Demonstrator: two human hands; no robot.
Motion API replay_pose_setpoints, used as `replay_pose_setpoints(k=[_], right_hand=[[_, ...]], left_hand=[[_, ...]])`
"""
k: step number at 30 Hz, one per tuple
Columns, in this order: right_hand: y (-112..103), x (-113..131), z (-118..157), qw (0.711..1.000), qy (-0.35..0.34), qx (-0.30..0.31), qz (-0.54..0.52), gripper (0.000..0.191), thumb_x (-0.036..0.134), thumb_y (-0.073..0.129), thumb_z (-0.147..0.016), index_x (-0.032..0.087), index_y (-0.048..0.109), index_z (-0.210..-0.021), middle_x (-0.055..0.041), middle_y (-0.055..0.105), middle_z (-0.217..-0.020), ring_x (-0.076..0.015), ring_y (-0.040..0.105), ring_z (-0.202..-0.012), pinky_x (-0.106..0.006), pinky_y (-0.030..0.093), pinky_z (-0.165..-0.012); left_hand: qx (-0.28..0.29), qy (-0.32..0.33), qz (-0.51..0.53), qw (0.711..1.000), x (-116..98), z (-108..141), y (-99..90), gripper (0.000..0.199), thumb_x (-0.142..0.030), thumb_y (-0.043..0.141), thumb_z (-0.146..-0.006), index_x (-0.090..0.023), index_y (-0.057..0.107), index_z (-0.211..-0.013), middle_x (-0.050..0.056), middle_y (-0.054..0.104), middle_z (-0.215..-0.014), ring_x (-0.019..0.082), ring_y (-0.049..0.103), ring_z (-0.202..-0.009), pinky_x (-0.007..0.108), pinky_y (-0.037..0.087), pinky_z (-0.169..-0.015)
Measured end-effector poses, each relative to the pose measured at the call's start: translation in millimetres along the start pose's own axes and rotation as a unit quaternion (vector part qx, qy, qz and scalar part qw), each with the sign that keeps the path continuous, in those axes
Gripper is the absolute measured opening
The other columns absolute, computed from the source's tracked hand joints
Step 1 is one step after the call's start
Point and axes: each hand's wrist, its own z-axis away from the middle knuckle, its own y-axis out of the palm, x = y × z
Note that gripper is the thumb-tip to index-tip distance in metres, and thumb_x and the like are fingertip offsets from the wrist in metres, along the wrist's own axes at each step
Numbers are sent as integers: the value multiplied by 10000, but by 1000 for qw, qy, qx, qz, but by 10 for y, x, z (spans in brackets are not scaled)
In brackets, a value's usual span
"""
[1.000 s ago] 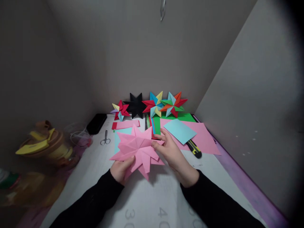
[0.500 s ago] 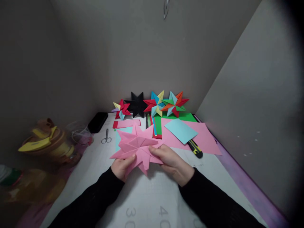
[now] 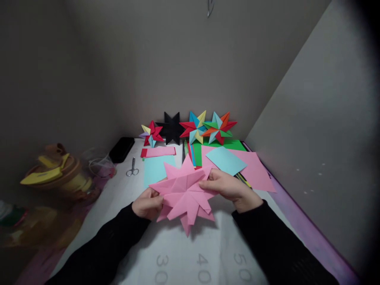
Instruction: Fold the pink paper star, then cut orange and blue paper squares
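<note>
Pink star gripped by left hand and right hand, blocking part of blue sheet; scissors nearby.

Long black left sleeve behind the bare left grip, matching right sleeve behind the bare right grip, plain cuffs

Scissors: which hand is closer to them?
Left. The left hand is below and right of the scissors; the right hand is farther right, holding the pink star.
</note>
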Motion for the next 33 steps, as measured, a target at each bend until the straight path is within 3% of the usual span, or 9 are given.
replay_pose_setpoints(k=[3, 6, 11, 15, 18, 22, 27, 30, 33], right_hand=[[8, 12, 2, 999, 2, 9, 46, 119, 239, 645, -782, 144, 640, -710, 48, 507, -555, -58, 396, -468, -181, 280, -424], [10, 2, -11, 997, 11, 26, 69, 160, 266, 635, -787, 139, 620, -690, 60, 453, -533, -54, 348, -456, -185, 234, -417], [3, -39, -37, 998, 24, 39, 53, 176, 292, 654, -767, 120, 627, -790, 27, 532, -622, -69, 432, -521, -186, 291, -466], [14, -43, -46, 998, 34, 32, 51, 208, 289, 673, -747, 120, 630, -860, 3, 577, -687, -88, 484, -570, -202, 345, -515], [35, -13, -44, 999, 27, -2, 28, 249, 293, 693, -729, 144, 615, -912, -1, 589, -732, -97, 507, -603, -214, 375, -543], [30, -16, -65, 997, 12, -70, -14, 365, 298, 742, -682, 169, 571, -978, 61, 518, -599, -77, 454, -514, -208, 356, -513], [50, -125, -137, 978, -5, -168, -128, 545, 364, 779, -643, 211, 521, -1098, 42, 576, -695, -90, 531, -560, -220, 412, -546], [123, -169, -170, 986, -8, -95, -134, 434, 362, 791, -627, 149, 616, -962, 3, 613, -703, -102, 552, -594, -226, 424, -570], [171, -178, -180, 993, 22, -39, -107, 347, 365, 786, -616, 111, 665, -818, -54, 668, -760, -144, 596, -670, -273, 457, -648]], left_hand=[[54, -30, -4, 998, 66, -8, 30, 461, -324, 761, -640, -104, 681, -1037, 135, 726, -904, 281, 680, -798, 338, 511, -679], [75, -26, -5, 997, 89, -14, 101, 512, -307, 725, -700, -112, 625, -1162, 147, 713, -990, 300, 677, -864, 379, 515, -745], [89, 5, -9, 996, 80, -15, 198, 515, -245, 669, -774, -136, 554, -1264, 151, 647, -1179, 316, 608, -1067, 438, 459, -924], [68, 28, -10, 997, 117, -26, 173, 488, -246, 662, -778, -118, 573, -1241, 148, 633, -1207, 332, 572, -1121, 477, 425, -975], [42, 28, 7, 999, 166, -39, 142, 437, -237, 652, -786, -120, 602, -1204, 140, 660, -1163, 333, 583, -1106, 479, 441, -961], [18, 34, 74, 997, 204, -57, 118, 377, -262, 644, -790, -109, 643, -1135, 149, 680, -1119, 344, 609, -1063, 491, 459, -939], [-58, 42, 134, 988, 209, -72, 100, 353, -265, 602, -826, -140, 625, -1156, 131, 688, -1107, 315, 621, -1047, 454, 471, -934], [-70, 67, 126, 987, 203, -75, 121, 403, -300, 590, -835, -153, 586, -1210, 128, 659, -1166, 317, 588, -1099, 453, 445, -963], [-29, 72, 104, 991, 166, -43, 146, 425, -313, 598, -824, -151, 579, -1217, 126, 647, -1184, 322, 573, -1117, 456, 422, -979]])
